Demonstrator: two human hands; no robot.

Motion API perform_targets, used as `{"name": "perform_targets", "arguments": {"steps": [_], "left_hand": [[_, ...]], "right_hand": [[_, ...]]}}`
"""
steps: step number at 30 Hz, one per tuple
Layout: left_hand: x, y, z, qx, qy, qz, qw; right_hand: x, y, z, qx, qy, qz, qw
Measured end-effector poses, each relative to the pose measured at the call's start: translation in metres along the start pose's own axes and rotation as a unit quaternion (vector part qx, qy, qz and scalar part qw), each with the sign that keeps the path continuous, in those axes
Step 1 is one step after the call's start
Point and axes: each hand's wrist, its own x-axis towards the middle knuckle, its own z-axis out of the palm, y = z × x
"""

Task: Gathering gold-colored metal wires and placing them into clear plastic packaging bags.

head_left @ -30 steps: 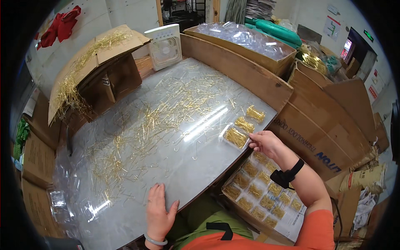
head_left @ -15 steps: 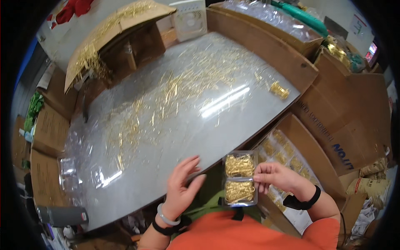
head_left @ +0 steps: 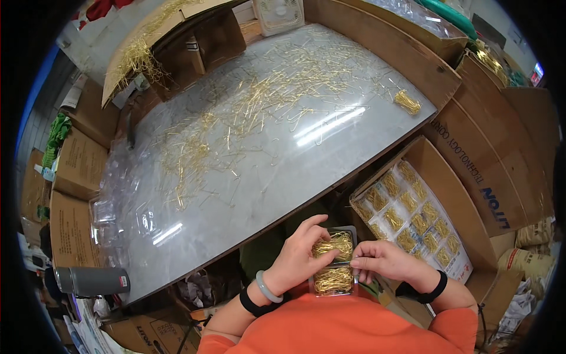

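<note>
In front of my lap sits a clear plastic clamshell pack (head_left: 352, 232). Its two halves are both filled with gold wire hooks (head_left: 333, 281). The thumb and fingers of my right hand (head_left: 386, 261) pinch the pack's right edge near the middle fold. From the left, my left hand (head_left: 298, 253) reaches over the upper half, fingers apart, its fingertips on or just above the hooks there. Loose gold hooks (head_left: 253, 106) lie scattered over the grey tabletop (head_left: 236, 218). One neat bundle of hooks (head_left: 407, 102) rests near the table's right corner.
Right of my hands, an open carton (head_left: 471, 221) holds rows of filled packs (head_left: 420, 223). A cut cardboard box (head_left: 206, 44) and a white fan (head_left: 279, 15) stand at the far edge. Empty clear packs (head_left: 106, 211) and a grey cylinder (head_left: 94, 281) are at the left.
My left hand has moved right, from beside the pack to over its upper half. The view has shifted, showing more of the carton. My right hand keeps its hold on the pack.
</note>
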Motion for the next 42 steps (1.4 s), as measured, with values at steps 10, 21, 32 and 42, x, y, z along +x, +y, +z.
{"name": "perform_targets", "arguments": {"steps": [10,21,32,42], "left_hand": [[-0.005,0.003,0.003,-0.085,0.006,-0.009,0.996],[-0.006,-0.007,0.002,-0.189,0.12,0.014,0.975],[-0.004,-0.029,-0.042,-0.011,0.266,0.032,0.963],[0.009,-0.034,-0.052,0.08,0.279,0.008,0.957]], "right_hand": [[0.0,0.016,-0.002,0.048,-0.003,-0.015,0.999],[-0.103,0.069,-0.071,0.079,0.2,-0.056,0.975],[-0.232,0.273,-0.121,0.238,0.42,0.041,0.875],[-0.216,0.31,-0.132,0.268,0.389,0.157,0.867]]}}
